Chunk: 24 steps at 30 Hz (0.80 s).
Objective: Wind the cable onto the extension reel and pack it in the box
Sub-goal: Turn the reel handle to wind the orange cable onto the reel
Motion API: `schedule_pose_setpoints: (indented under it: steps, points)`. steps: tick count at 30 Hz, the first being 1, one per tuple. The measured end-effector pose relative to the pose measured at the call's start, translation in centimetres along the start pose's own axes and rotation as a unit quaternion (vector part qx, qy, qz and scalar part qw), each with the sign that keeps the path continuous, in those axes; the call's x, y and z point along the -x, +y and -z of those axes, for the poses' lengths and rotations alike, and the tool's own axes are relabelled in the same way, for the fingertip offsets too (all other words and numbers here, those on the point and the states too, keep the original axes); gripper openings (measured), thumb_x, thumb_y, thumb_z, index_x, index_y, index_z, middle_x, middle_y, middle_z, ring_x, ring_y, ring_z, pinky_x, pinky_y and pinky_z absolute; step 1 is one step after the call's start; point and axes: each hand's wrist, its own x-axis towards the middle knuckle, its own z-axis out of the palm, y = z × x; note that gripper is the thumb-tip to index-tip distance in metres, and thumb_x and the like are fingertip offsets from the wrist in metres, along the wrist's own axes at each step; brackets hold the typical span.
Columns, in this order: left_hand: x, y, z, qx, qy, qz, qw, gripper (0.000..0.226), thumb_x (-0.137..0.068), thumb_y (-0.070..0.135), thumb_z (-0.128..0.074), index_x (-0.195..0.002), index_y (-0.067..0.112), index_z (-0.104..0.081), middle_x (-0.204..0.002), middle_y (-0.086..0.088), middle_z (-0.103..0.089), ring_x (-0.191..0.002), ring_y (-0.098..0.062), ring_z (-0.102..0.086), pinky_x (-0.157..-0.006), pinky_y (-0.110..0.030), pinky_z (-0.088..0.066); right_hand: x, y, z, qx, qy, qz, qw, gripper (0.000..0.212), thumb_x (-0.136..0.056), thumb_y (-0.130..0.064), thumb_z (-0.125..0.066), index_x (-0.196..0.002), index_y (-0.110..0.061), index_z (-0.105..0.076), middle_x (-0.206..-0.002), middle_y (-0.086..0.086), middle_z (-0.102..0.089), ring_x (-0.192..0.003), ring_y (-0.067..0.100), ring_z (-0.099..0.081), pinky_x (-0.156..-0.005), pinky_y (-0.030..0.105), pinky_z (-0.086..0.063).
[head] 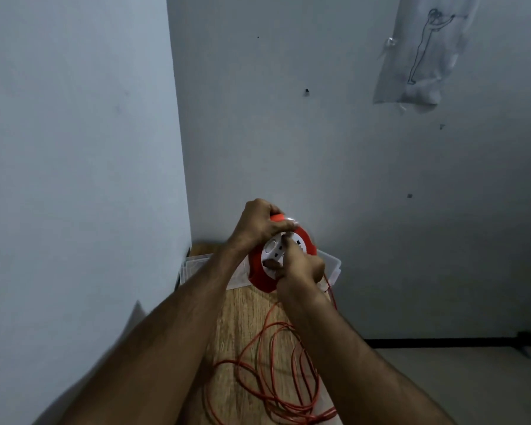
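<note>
An orange extension reel (262, 276) with a white socket face is held up above the wooden table. My left hand (258, 225) grips its top handle. My right hand (301, 266) is closed on the white centre of the reel, at its lower right side. A thin orange cable (276, 378) runs down from the reel and lies in loose loops on the table. Behind the reel a clear plastic box (331, 265) stands at the table's far end, partly hidden by my hands and the reel.
The narrow wooden table (236, 320) sits in a corner, with a wall close on the left and another behind. A paper drawing (420, 56) is taped to the back wall. Floor with a dark skirting line (457, 342) lies to the right.
</note>
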Motion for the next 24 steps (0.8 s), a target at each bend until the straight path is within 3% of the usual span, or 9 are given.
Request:
schedule_pose_setpoints:
  steps: [2, 3, 4, 7, 9, 11, 13, 18, 24]
  points:
    - [0.1, -0.5, 0.2, 0.017, 0.003, 0.014, 1.0, 0.037, -0.082, 0.042, -0.081, -0.099, 0.009, -0.08, -0.093, -0.002, -0.078, -0.068, 0.0, -0.065, -0.064, -0.015, -0.049, 0.4, -0.3, 0.9, 0.068, -0.024, 0.088, 0.994, 0.033, -0.088, -0.033, -0.078, -0.1, -0.008, -0.06, -0.094, 0.01, -0.072, -0.078, 0.024, -0.075, -0.075, 0.042, -0.064]
    - [0.0, -0.8, 0.4, 0.033, 0.007, 0.023, 0.999, 0.036, -0.081, 0.043, -0.081, -0.095, 0.01, -0.081, -0.09, -0.001, -0.078, -0.069, -0.002, -0.068, -0.065, -0.019, -0.052, 0.5, -0.2, 1.7, 0.141, -0.023, 0.217, 0.966, 0.025, -0.089, -0.028, -0.076, -0.095, -0.009, -0.061, -0.088, 0.009, -0.073, -0.071, 0.019, -0.072, -0.068, 0.034, -0.061]
    - [0.0, -1.0, 0.6, 0.045, 0.008, 0.031, 0.998, 0.034, -0.08, 0.043, -0.082, -0.092, 0.011, -0.082, -0.086, 0.0, -0.079, -0.07, -0.005, -0.07, -0.067, -0.022, -0.054, 0.6, -0.1, 2.8, 0.214, -0.021, 0.373, 0.903, 0.019, -0.089, -0.023, -0.076, -0.093, -0.011, -0.062, -0.08, 0.006, -0.071, -0.065, 0.015, -0.067, -0.062, 0.028, -0.055]
    - [-0.2, -1.2, 1.3, 0.043, -0.014, 0.043, 0.998, 0.033, -0.082, 0.042, -0.081, -0.097, 0.013, -0.081, -0.09, 0.0, -0.078, -0.073, -0.006, -0.07, -0.068, -0.022, -0.055, -0.3, -0.3, 5.7, 0.366, -0.117, 0.696, 0.607, 0.01, -0.088, -0.015, -0.067, -0.097, -0.012, -0.067, -0.083, 0.004, -0.07, -0.083, 0.02, -0.068, -0.076, 0.036, -0.055]
    - [-0.4, -1.1, 1.5, 0.042, -0.033, 0.043, 0.998, 0.033, -0.082, 0.042, -0.08, -0.099, 0.013, -0.081, -0.093, 0.0, -0.079, -0.075, -0.009, -0.072, -0.071, -0.025, -0.059, -1.2, -0.8, 6.6, 0.459, -0.178, 0.743, 0.453, 0.016, -0.087, -0.02, -0.066, -0.103, -0.017, -0.068, -0.098, 0.007, -0.072, -0.114, 0.031, -0.065, -0.098, 0.054, -0.047]
    - [-0.6, -1.0, 1.5, 0.049, -0.044, 0.046, 0.997, 0.032, -0.082, 0.043, -0.08, -0.097, 0.015, -0.081, -0.09, 0.0, -0.079, -0.076, -0.012, -0.074, -0.075, -0.031, -0.061, -1.6, -1.6, 7.1, 0.542, -0.19, 0.733, 0.364, 0.031, -0.085, -0.026, -0.073, -0.116, -0.024, -0.067, -0.109, 0.007, -0.071, -0.128, 0.033, -0.056, -0.105, 0.062, -0.037]
    - [-0.7, -0.9, 1.4, 0.056, -0.053, 0.044, 0.996, 0.031, -0.081, 0.044, -0.081, -0.092, 0.015, -0.082, -0.085, 0.002, -0.079, -0.075, -0.013, -0.075, -0.075, -0.033, -0.061, -1.8, -2.4, 7.1, 0.591, -0.194, 0.715, 0.319, 0.047, -0.081, -0.026, -0.077, -0.126, -0.027, -0.064, -0.113, 0.008, -0.07, -0.132, 0.035, -0.052, -0.103, 0.063, -0.035]
    - [-0.5, -0.7, 1.4, 0.055, -0.071, 0.047, 0.995, 0.034, -0.081, 0.044, -0.081, -0.096, 0.013, -0.08, -0.085, 0.002, -0.078, -0.076, -0.014, -0.075, -0.074, -0.032, -0.061, -1.7, -3.6, 6.9, 0.632, -0.198, 0.696, 0.278, 0.071, -0.074, -0.031, -0.085, -0.139, -0.029, -0.058, -0.124, 0.014, -0.068, -0.132, 0.04, -0.05, -0.1, 0.065, -0.038]
    - [0.0, -0.6, 1.0, 0.042, -0.086, 0.045, 0.994, 0.03, -0.08, 0.038, -0.083, -0.092, 0.011, -0.08, -0.083, -0.002, -0.077, -0.076, -0.018, -0.075, -0.072, -0.034, -0.062, -2.2, -3.2, 6.0, 0.619, -0.195, 0.721, 0.241, 0.057, -0.077, -0.031, -0.081, -0.131, -0.025, -0.064, -0.121, 0.017, -0.069, -0.118, 0.036, -0.06, -0.104, 0.058, -0.039]
